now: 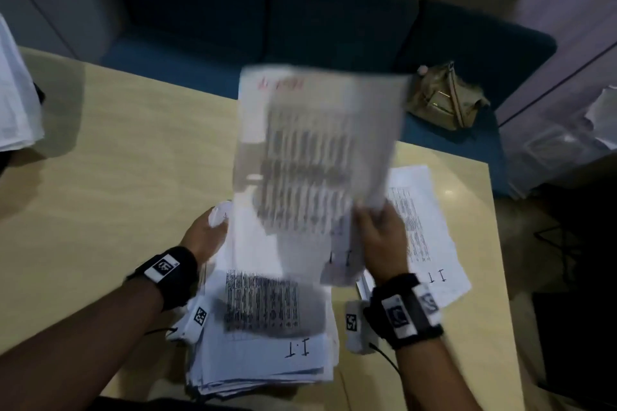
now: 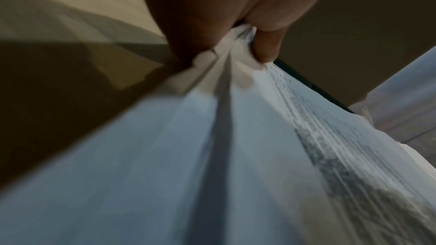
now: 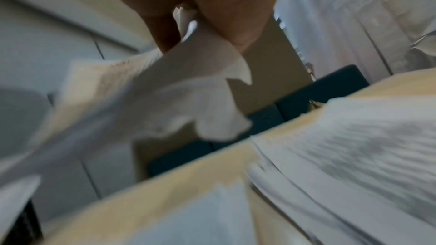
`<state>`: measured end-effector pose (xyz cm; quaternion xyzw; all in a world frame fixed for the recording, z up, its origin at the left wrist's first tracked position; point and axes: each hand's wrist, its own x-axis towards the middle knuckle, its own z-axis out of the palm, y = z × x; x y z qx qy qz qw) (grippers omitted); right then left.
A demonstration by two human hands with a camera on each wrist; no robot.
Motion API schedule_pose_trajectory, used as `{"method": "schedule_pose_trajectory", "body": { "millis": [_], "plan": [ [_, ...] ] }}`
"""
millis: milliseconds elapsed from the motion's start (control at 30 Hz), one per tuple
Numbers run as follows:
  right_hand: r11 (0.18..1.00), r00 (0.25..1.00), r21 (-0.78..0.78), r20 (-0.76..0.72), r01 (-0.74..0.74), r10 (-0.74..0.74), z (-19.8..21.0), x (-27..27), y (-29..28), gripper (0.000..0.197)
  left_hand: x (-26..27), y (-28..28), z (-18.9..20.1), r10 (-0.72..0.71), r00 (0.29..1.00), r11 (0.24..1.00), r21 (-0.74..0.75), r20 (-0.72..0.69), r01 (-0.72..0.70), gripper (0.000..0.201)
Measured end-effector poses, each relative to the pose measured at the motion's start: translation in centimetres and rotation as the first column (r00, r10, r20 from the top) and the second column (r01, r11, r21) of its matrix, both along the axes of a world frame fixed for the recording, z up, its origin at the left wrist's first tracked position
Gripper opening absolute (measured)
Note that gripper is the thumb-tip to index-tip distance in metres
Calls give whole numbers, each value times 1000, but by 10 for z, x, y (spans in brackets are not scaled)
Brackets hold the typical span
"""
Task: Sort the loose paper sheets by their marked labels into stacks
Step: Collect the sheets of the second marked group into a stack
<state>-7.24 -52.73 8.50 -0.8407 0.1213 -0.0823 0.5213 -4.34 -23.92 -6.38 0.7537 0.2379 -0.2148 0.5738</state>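
Far-left papers (image 1: 15, 103): a white pile at the worktop's (image 1: 117, 177) left edge, well apart from the hands; whether it is a sorted stack I cannot tell.
Left hand (image 1: 203, 237): its grip pinches a bunch of sheet edges between thumb and fingers (image 2: 266, 47), probably to keep the unsorted pile from sliding while one sheet comes off.
Main pile (image 1: 263, 344): a thick, ragged heap near the worktop's front edge between both wrists; its top sheet shows a handwritten "I.T", likely the label to sort by.
Lifted sheet (image 1: 317, 150): held up and blurred above the pile, red marking near its top edge; raised, I judge, so the label can be read.
Right hand (image 1: 380, 237): grip pinching the lifted sheet's lower corner, thumb over paper.
Right stack (image 1: 430, 230): sheets lying flat just right of that hand, marked "I T", a probable destination.
Tan bag (image 1: 444, 97): on the blue sofa behind, not involved.
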Motion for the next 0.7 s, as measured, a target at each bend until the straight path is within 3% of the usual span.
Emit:
{"method": "schedule_pose_trajectory", "body": {
  "millis": [100,167,233,333,400,467,500,567,633,700],
  "plan": [
    [940,899,-214,-406,-267,163,-53,-10,7,14,-4,-12,28,101,995,987,-124,-16,-102,59],
    [886,788,-221,-576,-408,218,-77,-20,12,12,-7,-17,44,77,997,980,-184,-2,-76,57],
    [878,711,-153,-656,-454,253,-89,-29,21,13,-10,-21,55,-17,999,989,-144,51,24,58],
    [830,683,-199,-680,-521,266,-95,-28,27,39,-11,-22,58,-108,989,994,15,106,107,52],
    [800,735,-302,-636,-518,235,-91,-15,21,64,-10,-23,55,-216,966,976,48,141,211,57],
    [839,823,-343,-533,-423,198,-82,3,14,75,-10,-23,58,-313,937,950,54,155,308,70],
    [857,844,-332,-499,-394,195,-78,12,11,76,-11,-24,60,-341,930,940,41,140,338,78],
    [855,819,-285,-520,-434,242,-79,25,11,72,-10,-27,59,-383,916,922,-14,119,387,88],
    [777,748,-293,-584,-557,316,-85,27,17,62,-13,-33,60,-422,899,903,-41,116,428,85],
    [669,747,-404,-561,-624,358,-92,22,25,42,-13,-35,57,-408,905,907,-61,118,417,78]
  ]
}}
